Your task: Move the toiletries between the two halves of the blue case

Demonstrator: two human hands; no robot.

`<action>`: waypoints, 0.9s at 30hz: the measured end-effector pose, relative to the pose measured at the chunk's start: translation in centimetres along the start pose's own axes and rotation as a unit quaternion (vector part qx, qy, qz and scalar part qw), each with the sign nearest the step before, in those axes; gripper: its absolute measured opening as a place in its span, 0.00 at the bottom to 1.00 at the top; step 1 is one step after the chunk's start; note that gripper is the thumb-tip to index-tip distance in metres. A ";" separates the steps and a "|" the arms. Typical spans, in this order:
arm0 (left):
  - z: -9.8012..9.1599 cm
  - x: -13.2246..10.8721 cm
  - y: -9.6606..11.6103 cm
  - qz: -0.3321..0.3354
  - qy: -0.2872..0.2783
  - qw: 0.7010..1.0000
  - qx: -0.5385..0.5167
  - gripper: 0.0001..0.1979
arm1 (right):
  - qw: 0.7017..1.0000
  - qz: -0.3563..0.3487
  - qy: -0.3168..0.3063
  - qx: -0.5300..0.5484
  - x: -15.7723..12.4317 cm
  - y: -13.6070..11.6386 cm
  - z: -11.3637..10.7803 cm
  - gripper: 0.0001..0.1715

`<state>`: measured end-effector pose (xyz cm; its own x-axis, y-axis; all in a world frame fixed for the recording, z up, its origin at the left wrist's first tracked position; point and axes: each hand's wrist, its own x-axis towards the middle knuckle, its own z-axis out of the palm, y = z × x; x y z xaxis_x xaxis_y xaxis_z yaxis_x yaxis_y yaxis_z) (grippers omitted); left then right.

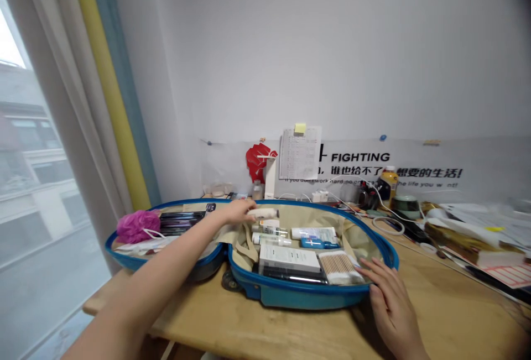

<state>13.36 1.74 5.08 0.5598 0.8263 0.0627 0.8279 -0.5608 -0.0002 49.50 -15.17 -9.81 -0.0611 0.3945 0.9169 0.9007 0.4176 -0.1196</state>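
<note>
A small blue suitcase (307, 296) lies unfolded on the wooden table, both halves facing up. My left hand (239, 210) reaches over its middle, closed on a small white tube (264, 213) with a dark end, at the back of the right half. My right hand (390, 296) grips the suitcase's right front rim, fingers over the edge and thumb outside. Near those fingers lies a pack of cotton swabs (339, 267). Beside it are a white box (290, 257), a blue bottle (319, 243), a white tube (313, 233) and several small bottles.
The left half holds a pink bath puff (138, 226) and dark packages (180, 223). Behind the suitcase stand a white upright box (270, 177) and a glass jar (256, 189). Cables, a yellow-and-black bottle (388, 186) and papers (508, 266) cover the right side. A curtain (103, 83) hangs left.
</note>
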 end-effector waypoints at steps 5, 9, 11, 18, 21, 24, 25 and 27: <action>2.7 2.5 3.0 0.009 -0.054 0.998 0.041 0.17 | 1.000 0.011 -0.006 -0.006 -0.1 0.1 0.0 0.20; 3.8 3.0 3.1 -0.005 -0.079 0.995 0.065 0.17 | 1.000 -0.001 -0.006 -0.013 -0.1 0.1 -0.1 0.19; 4.1 3.1 3.0 -0.008 -0.090 0.993 0.073 0.17 | 1.000 -0.007 0.000 -0.014 -0.1 0.0 -0.1 0.18; 3.9 2.4 3.0 0.009 -0.091 0.995 0.050 0.15 | 1.000 -0.013 0.009 -0.001 0.1 -0.1 -0.1 0.17; 2.7 1.5 2.2 0.018 -0.064 0.998 0.015 0.16 | 1.000 -0.020 -0.001 -0.008 0.1 0.0 -0.2 0.17; 0.9 0.0 0.2 -0.001 -0.014 1.000 -0.014 0.15 | 1.000 -0.012 -0.008 -0.013 -0.1 0.2 -0.1 0.19; 0.2 -0.6 -0.7 -0.016 0.002 1.000 -0.019 0.16 | 1.000 -0.008 -0.010 -0.014 -0.1 0.2 0.0 0.19; -0.9 -2.2 -2.8 -0.051 0.021 0.998 -0.022 0.18 | 1.000 -0.005 -0.007 -0.014 -0.2 0.3 0.1 0.19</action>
<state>9.74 1.46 5.86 0.4693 0.8771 0.1021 0.8780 -0.4758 0.0520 49.79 -15.04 -10.09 -0.0760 0.4026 0.9122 0.9116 0.3987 -0.1001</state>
